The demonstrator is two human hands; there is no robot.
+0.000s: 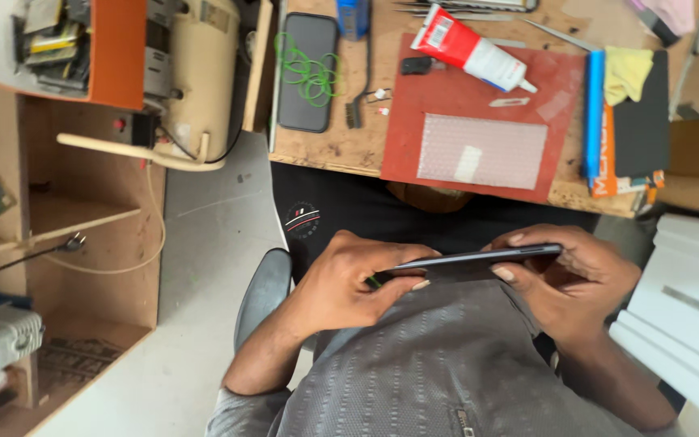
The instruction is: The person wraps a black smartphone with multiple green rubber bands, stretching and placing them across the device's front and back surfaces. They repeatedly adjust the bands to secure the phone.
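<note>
- The orange-rimmed box (119, 57) at the upper left holds a jumble of small flat parts and packets, too crowded to tell apart.
- The open wooden shelf (58, 214) below it carries a small green board on the left; a white device sits on the lower level.
- The dark phone (471, 261) lies edge-on over the person's lap, below the front edge of the wooden surface (341, 146).
- The left hand (349, 283) has its grip closed on the phone's left end, thumb underneath and fingers curled over the top.
- The right hand (572, 279) has its grip closed on the phone's right end, fingertips pressed along the edge.
- On the surface a red mat (446, 97) carries a sheet of bubble wrap (483, 151) and a red and white tube (471, 48) lying slanted.
- Left of the mat lies a second black phone (307, 73), face up, with green rubber bands (309, 69) on and beside it.
- Right of the mat lie a blue stick (594, 113), a yellow cloth (626, 73) and a black pad (642, 121).
- Nothing stands between the hands and the held phone.
</note>
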